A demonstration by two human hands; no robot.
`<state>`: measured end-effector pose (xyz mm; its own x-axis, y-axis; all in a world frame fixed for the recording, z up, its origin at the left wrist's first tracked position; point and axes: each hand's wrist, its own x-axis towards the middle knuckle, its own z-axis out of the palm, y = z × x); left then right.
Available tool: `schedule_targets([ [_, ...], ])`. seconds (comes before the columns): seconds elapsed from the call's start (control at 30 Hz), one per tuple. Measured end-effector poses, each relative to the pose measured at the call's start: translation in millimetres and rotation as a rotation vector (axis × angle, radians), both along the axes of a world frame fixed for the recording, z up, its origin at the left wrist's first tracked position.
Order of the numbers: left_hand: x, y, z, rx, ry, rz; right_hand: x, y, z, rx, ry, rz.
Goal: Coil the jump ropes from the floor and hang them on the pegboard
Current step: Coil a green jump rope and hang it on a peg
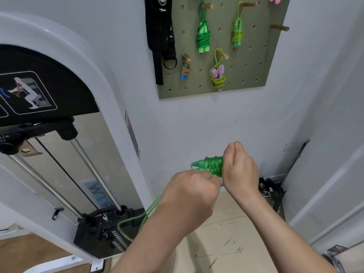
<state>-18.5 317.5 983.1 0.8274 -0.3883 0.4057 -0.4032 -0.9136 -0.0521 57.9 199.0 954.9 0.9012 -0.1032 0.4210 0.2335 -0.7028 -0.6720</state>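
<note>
Pegboard (254,75) wall ahead: right grip (240,168) curls round the green coil (213,166), left grip (194,187) pinches the loose rope (126,223). Best to wrap tight and even.

Glossy translucent green plastic jump rope (213,166); matt olive pegboard (254,62) with wooden pegs (279,27); black woven cloth strap (159,32); shiny metal guide rods (94,174).
</note>
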Motion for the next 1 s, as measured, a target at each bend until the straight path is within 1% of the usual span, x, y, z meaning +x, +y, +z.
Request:
schedule_targets([
  [0.1,8,7,5,-0.05,-0.029,-0.087,-5,-2,1,-0.162,0.061,0.145],
  [0.2,18,19,11,-0.116,-0.031,-0.152,-9,-6,9,-0.184,0.118,0.317],
  [0.27,21,24,18,-0.188,0.032,-0.152,-11,-9,15,-0.164,0.135,0.406],
  [0.3,22,25,22,-0.277,0.072,-0.139,-12,-10,19,-0.106,0.151,0.441],
  [0.37,22,26,28,-0.522,0.164,-0.074,-12,-11,26,0.103,0.204,0.495],
  [0.43,25,26,31,-0.678,0.221,-0.028,-12,-12,31,0.242,0.241,0.527],
  [0.5,26,24,35,-0.756,0.292,-0.006,-14,-13,34,0.251,0.237,0.559],
  [0.57,26,22,40,-0.871,0.404,0.001,-15,-15,38,0.188,0.215,0.591],
  [0.63,30,22,42,-1.02,0.52,-0.034,-17,-16,45,0.129,0.207,0.633],
  [0.7,34,22,39,-1.129,0.599,-0.07,-20,-17,54,0.144,0.204,0.697],
  [0.77,38,22,31,-1.253,0.664,-0.088,-23,-16,63,0.216,0.2,0.764],
  [0.83,40,17,25,-1.403,0.78,-0.12,-25,-13,66,0.327,0.189,0.767],
  [0.9,41,9,25,-1.562,0.886,-0.116,-25,-9,63,0.478,0.171,0.711],
  [1.0,42,-4,25,-1.737,0.923,-0.062,-25,-3,55,0.735,0.191,0.56],
])
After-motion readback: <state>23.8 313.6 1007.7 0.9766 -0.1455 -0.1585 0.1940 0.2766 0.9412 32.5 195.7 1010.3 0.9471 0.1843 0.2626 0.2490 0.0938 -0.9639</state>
